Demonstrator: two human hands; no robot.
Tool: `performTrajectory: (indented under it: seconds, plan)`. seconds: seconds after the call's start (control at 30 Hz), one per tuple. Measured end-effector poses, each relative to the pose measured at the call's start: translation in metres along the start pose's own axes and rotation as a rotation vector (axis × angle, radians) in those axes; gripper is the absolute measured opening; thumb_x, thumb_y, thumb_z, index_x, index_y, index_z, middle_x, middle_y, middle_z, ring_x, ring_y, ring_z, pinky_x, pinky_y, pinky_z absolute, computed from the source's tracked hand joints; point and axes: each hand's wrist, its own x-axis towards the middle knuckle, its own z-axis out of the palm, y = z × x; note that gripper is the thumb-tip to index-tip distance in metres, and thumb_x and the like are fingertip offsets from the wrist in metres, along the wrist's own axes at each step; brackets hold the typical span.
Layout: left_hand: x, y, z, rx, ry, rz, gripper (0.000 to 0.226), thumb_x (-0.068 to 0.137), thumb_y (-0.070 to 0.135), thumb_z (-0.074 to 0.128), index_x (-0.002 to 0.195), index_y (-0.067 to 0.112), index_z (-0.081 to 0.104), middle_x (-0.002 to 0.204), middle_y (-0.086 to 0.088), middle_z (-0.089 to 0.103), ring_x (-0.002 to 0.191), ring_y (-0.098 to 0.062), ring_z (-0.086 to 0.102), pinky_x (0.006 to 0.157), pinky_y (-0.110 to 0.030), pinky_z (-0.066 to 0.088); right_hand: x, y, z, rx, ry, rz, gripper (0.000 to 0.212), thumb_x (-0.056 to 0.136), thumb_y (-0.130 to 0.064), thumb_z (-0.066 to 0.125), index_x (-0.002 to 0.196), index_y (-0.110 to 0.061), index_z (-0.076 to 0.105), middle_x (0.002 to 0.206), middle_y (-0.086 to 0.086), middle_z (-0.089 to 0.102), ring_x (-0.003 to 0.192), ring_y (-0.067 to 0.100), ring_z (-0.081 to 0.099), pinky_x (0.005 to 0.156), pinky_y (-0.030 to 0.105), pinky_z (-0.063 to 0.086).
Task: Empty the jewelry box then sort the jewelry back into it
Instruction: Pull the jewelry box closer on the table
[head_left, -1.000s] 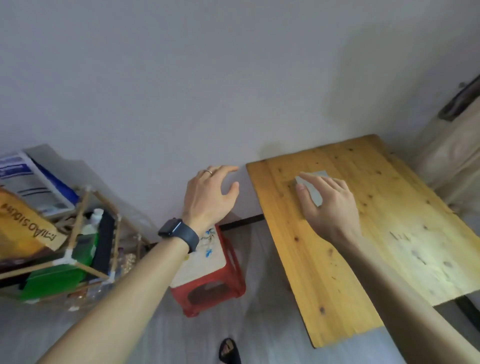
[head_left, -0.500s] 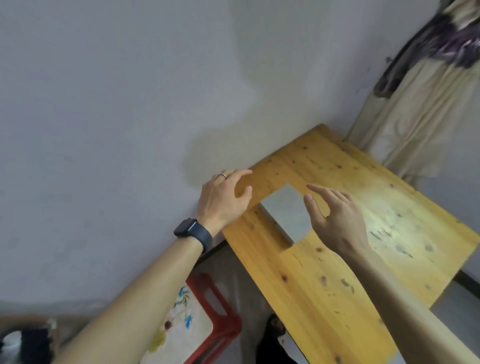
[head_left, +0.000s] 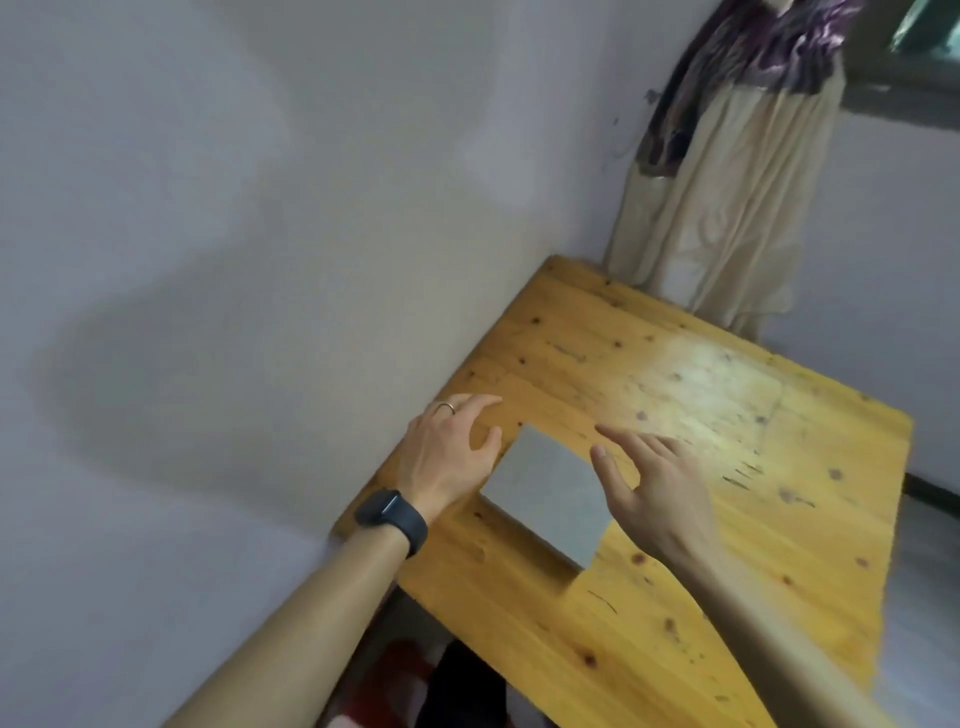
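**Desk:** What is the grey jewelry box (head_left: 545, 493) holding?

**Photographer:** Its shut lid (head_left: 540, 478) is covering everything inside. The right hand (head_left: 660, 483) is hiding the box's right edge, and whether it is touching is not showing.

**Desk:** And beneath the table (head_left: 727, 415)?

**Photographer:** Something red (head_left: 395, 660) and a dark shape (head_left: 462, 691) are blurring together below the left edge. The frame is cutting off the table's near-right corner, the smeared right forearm (head_left: 779, 623), the hanging cloth (head_left: 727, 197) and a window (head_left: 914, 62).

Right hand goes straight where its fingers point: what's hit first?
Likely bare table just past the far corner of the grey box, then the wall; height of the right hand is unclear.
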Motion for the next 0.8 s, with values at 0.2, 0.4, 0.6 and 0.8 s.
performTrajectory:
  seconds: [0.2, 0.4, 0.6, 0.8]
  plan:
    - [0.06, -0.039, 0.064, 0.005, -0.278, 0.139, 0.041, 0.094, 0.042, 0.053, 0.135, 0.04, 0.052, 0.143, 0.01, 0.048, 0.129, -0.014, 0.045, 0.107, -0.036, 0.039, 0.012, 0.022, 0.063, 0.001, 0.026, 0.256, 0.044, 0.098, -0.054, 0.045, 0.135, -0.035, 0.059, 0.133, -0.014, 0.062, 0.13, 0.011, 0.044, 0.104, 0.034, 0.041]
    - [0.079, -0.099, 0.146, -0.001, -0.518, 0.201, 0.049, 0.092, 0.052, 0.056, 0.139, 0.043, 0.046, 0.159, 0.008, 0.02, 0.14, -0.022, 0.035, 0.107, -0.042, 0.043, -0.011, 0.059, 0.165, 0.034, 0.001, 0.467, 0.05, 0.095, -0.056, 0.05, 0.139, -0.033, 0.055, 0.151, -0.009, 0.046, 0.139, 0.022, 0.036, 0.113, 0.04, 0.033]
    - [0.067, -0.148, 0.206, -0.099, -0.374, 0.404, 0.052, 0.093, 0.05, 0.057, 0.142, 0.039, 0.045, 0.161, 0.021, 0.016, 0.14, -0.012, 0.035, 0.106, -0.031, 0.038, -0.041, 0.09, 0.245, 0.034, 0.155, 0.412, 0.068, 0.087, -0.065, 0.05, 0.142, -0.026, 0.052, 0.161, 0.003, 0.03, 0.146, 0.029, 0.025, 0.118, 0.046, 0.027]
    - [0.053, -0.175, 0.244, -0.335, -0.182, 0.446, 0.053, 0.093, 0.047, 0.052, 0.144, 0.034, 0.047, 0.156, 0.008, 0.037, 0.133, -0.001, 0.042, 0.1, -0.007, 0.036, -0.051, 0.103, 0.289, 0.085, 0.441, 0.212, 0.067, 0.085, -0.058, 0.064, 0.137, -0.015, 0.059, 0.156, 0.006, 0.038, 0.142, 0.032, 0.035, 0.117, 0.047, 0.031]
